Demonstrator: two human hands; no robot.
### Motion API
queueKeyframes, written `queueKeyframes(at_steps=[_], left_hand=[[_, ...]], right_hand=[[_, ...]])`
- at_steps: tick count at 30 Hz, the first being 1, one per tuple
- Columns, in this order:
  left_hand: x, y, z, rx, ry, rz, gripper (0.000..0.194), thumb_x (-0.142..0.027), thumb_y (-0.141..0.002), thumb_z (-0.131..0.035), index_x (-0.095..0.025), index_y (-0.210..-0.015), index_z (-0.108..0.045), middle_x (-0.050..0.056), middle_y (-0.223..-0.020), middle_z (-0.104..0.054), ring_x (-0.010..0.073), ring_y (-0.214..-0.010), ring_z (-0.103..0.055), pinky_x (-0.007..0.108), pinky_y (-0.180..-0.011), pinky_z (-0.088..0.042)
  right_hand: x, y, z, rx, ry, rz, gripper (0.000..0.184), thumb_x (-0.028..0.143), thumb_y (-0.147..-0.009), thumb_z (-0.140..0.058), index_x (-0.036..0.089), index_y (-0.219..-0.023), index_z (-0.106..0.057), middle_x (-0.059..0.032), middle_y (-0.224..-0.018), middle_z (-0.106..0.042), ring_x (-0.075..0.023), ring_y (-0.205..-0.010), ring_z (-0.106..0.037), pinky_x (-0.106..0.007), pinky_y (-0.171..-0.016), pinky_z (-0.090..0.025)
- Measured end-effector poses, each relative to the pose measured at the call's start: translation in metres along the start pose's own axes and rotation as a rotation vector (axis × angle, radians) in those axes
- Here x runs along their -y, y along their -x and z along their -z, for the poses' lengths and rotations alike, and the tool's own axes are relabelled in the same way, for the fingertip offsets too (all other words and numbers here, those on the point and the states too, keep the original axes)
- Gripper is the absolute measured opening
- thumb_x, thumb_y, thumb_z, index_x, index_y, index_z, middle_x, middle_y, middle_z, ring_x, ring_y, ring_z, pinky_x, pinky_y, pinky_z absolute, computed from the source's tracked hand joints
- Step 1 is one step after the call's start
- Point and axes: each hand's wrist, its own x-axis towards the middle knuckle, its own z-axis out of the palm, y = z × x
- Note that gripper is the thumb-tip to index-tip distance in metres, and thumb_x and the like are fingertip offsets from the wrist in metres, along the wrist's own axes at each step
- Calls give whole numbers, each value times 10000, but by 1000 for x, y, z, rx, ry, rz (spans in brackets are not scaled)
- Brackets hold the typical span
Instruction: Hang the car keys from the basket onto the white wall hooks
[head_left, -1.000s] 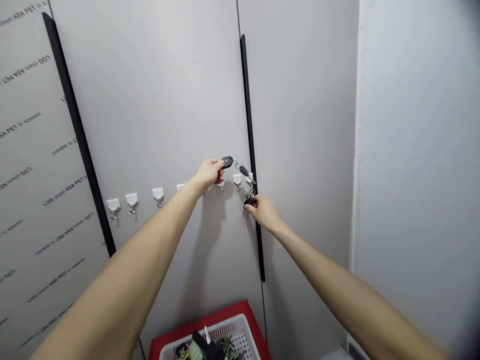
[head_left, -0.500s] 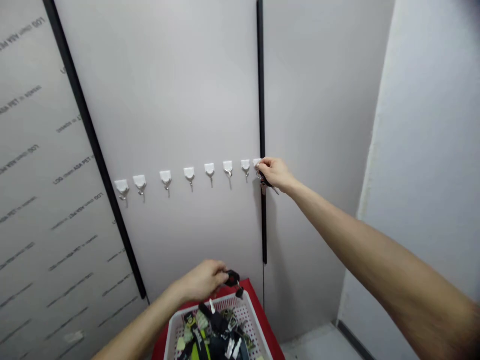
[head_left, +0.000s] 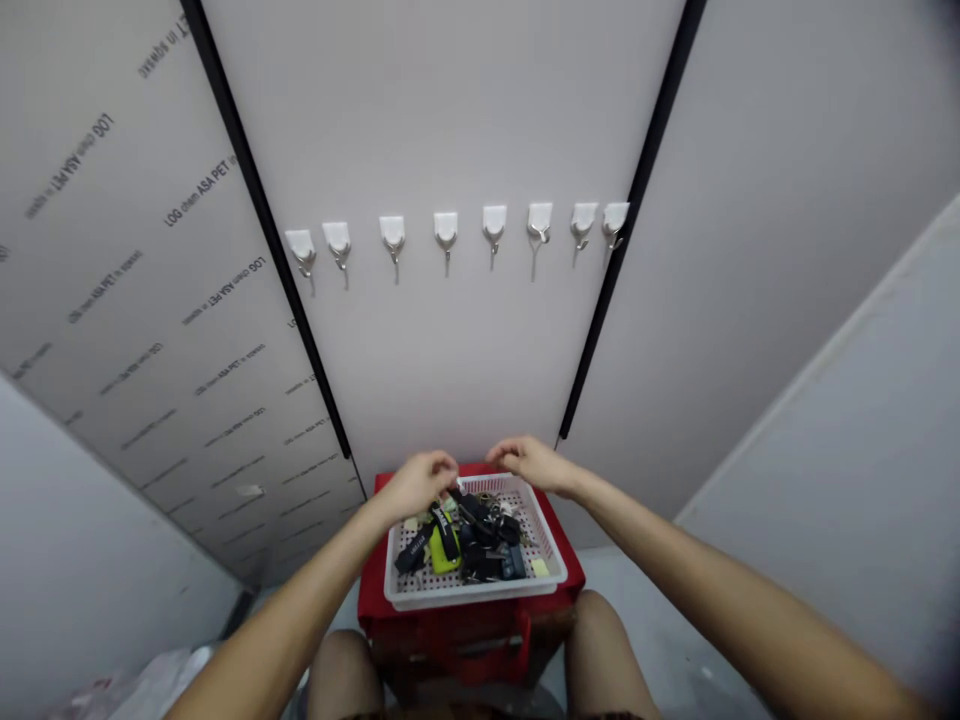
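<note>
A white perforated plastic basket [head_left: 405,602] holds a heap of black key fobs [head_left: 506,530], metal keys, dark straps and a yellow-green tag [head_left: 444,552]. My left hand [head_left: 420,484] is over the basket's back left part, its fingertips pinched together close to a dark piece. What they grip is too small and blurred to name. Above the back right rim, my right hand [head_left: 534,464] is loosely curved, thumb apart from the fingers, with nothing visible in it. White adhesive hooks [head_left: 445,228] with metal prongs run in a row along the panel, no keys visible on them.
The basket stands on a red-covered support [head_left: 571,575] between the person's knees. Black vertical strips [head_left: 600,335] border the pale panel. A film-covered printed wall [head_left: 150,300] is at left, and a plain wall [head_left: 847,460] at right. Crumpled plastic [head_left: 161,680] lies lower left.
My right hand has come down from the rightmost hook to the basket; the keys it held are no longer seen in it. My left hand has lowered its black key fob toward the heap. The view tilted down.
</note>
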Motion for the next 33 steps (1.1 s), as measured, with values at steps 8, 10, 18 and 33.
queueKeyframes(at_steps=[8,10,18,33], left_hand=[[-68,-6,33,-90,704,-108,494,-563,-670,-154,-154,-448,-319,-60,-326,-290,26,-284,-254,166,-334,-202],[-78,-4,36,-9,771,-147,530,-576,-669,-94,-154,-410,-283,-61,-289,-238,23,-258,-203,165,-318,-161],[-74,-2,39,165,929,-184,542,-591,-653,-151,-145,-383,-296,-62,-260,-240,21,-221,-194,152,-298,-124],[50,9,-15,-314,-450,147,257,-84,-600,-393,-116,-826,-512,117,-804,-557,188,-770,-492,266,-653,-335]], right_hand=[[91,-17,0,9,-601,166,503,598,-657,-110,172,-414,-223,71,-343,-242,-30,-291,-232,-181,-351,-255],[101,-17,-1,112,-685,181,534,622,-637,-40,168,-397,-186,72,-326,-206,-27,-271,-191,-177,-328,-222],[99,-18,-2,299,-846,224,557,628,-635,-113,149,-362,-196,73,-296,-207,-20,-246,-167,-163,-302,-157],[-7,-13,-84,-10,708,74,245,387,-596,-461,152,-560,-519,-31,-551,-546,-121,-531,-475,-209,-454,-253]])
